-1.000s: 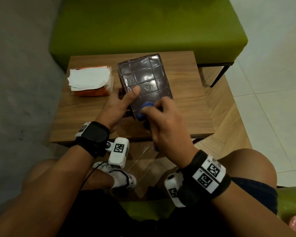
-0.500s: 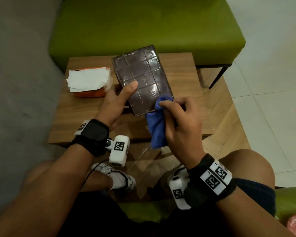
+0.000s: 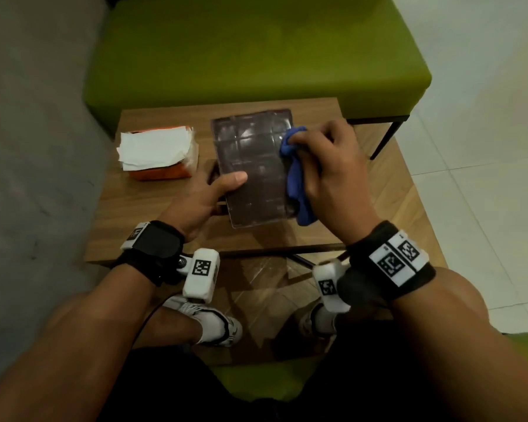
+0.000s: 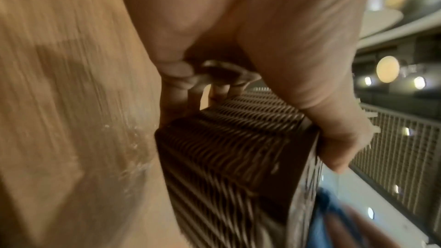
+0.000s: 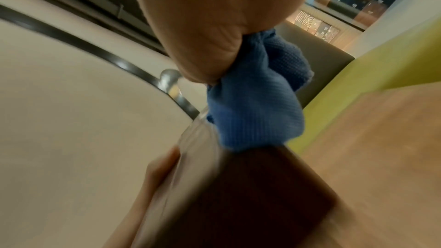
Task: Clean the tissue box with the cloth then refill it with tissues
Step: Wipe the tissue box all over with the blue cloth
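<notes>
A dark brown tissue box (image 3: 253,166) with a glossy gridded face and ribbed woven sides (image 4: 229,150) stands on the small wooden table (image 3: 153,214). My left hand (image 3: 208,193) grips its near left side, thumb on the upward face and fingers underneath. My right hand (image 3: 326,166) clutches a bunched blue cloth (image 3: 296,175) and presses it against the box's right edge, near the far corner. In the right wrist view the blue cloth (image 5: 253,105) hangs from my fist onto the dark box (image 5: 250,195). A stack of white tissues (image 3: 153,147) in an orange pack lies at the table's left.
A green upholstered bench (image 3: 256,50) runs just behind the table, with a black metal leg (image 3: 384,141) at the right. A grey wall (image 3: 28,147) closes the left side. My knees and white shoes (image 3: 214,327) are below the table's near edge.
My right hand has slid the cloth from the box's near edge up along its right side to the far corner. The box has been laid flatter and squarer, still in my left hand.
</notes>
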Motion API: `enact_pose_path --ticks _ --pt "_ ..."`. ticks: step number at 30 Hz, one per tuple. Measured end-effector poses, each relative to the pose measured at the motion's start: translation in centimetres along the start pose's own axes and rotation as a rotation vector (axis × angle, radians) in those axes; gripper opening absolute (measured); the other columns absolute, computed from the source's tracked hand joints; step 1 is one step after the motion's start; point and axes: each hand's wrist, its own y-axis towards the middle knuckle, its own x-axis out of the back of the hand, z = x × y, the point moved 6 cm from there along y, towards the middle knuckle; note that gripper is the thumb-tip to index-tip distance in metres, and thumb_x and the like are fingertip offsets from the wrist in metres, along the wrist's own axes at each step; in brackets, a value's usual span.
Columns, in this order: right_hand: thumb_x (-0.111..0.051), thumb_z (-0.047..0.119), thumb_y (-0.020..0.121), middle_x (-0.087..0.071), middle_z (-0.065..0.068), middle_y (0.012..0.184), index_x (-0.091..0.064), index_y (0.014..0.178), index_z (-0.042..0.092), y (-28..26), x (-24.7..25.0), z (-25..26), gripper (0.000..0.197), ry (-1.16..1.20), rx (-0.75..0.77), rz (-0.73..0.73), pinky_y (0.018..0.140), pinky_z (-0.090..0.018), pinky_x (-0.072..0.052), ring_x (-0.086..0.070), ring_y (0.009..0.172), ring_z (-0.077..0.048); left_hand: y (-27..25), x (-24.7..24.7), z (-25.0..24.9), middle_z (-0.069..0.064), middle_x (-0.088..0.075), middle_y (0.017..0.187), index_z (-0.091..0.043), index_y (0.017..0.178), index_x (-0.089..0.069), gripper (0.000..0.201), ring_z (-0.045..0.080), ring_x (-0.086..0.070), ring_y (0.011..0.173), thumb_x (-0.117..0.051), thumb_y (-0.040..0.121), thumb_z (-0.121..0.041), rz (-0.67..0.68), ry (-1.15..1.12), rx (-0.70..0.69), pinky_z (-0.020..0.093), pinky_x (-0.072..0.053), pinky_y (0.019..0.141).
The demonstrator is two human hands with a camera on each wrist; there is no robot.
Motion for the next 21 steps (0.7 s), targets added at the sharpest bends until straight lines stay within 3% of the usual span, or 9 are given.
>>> enact_pose_path --ticks 4,9,13,21 --pt "-0.060 0.014 0.101 -0.052 -0.009 0.099 -0.074 0.112 0.008 3.1 -0.2 -0.7 0.019 -0.002 -0.058 -0.068 0.073 -0.040 -0.047 -0.053 0.087 -0.022 -0.6 -0.4 1.1 0.006 -0.071 0.140 -0.027 0.141 -0.058 0.072 0.029 -0.070 0.126 -0.081 0.077 -0.051 0.036 -0.007 0.035 0.060 -0.056 0.104" --pt "-0.059 0.014 0.102 -0.054 -0.011 0.099 -0.072 0.111 0.006 -2.1 -1.2 0.9 0.017 -0.002 -0.015 0.072 0.073 -0.040 -0.045 -0.052 0.088 -0.022 0.3 0.8 1.8 0.010 -0.074 0.135 -0.020 0.148 -0.058 0.080 0.032 -0.072 0.122 -0.080 0.080 -0.055 -0.102 -0.121 0.044 0.063 -0.054 0.107" --pt "-0.060 0.014 0.101 -0.056 -0.011 0.103 -0.072 0.113 0.005 -4.7 -1.0 0.8 0.019 0.032 -0.008 0.116 0.072 -0.040 -0.047 -0.054 0.091 -0.022 0.3 1.2 2.1 0.011 -0.072 0.137 -0.022 0.150 -0.055 0.079 0.033 -0.070 0.127 -0.078 0.082 -0.055 -0.112 -0.145 0.048 0.062 -0.053 0.108" --pt "-0.061 0.015 0.099 -0.056 -0.006 0.099 -0.073 0.106 0.014 2.2 -1.7 -0.1 0.014 -0.012 -0.084 0.024 0.074 -0.035 -0.047 -0.053 0.092 -0.019 0.0 0.6 1.0 0.003 -0.069 0.141 -0.025 0.148 -0.052 0.086 0.026 -0.072 0.123 -0.084 0.074 -0.055 -0.015 0.069 0.042 0.061 -0.058 0.102"
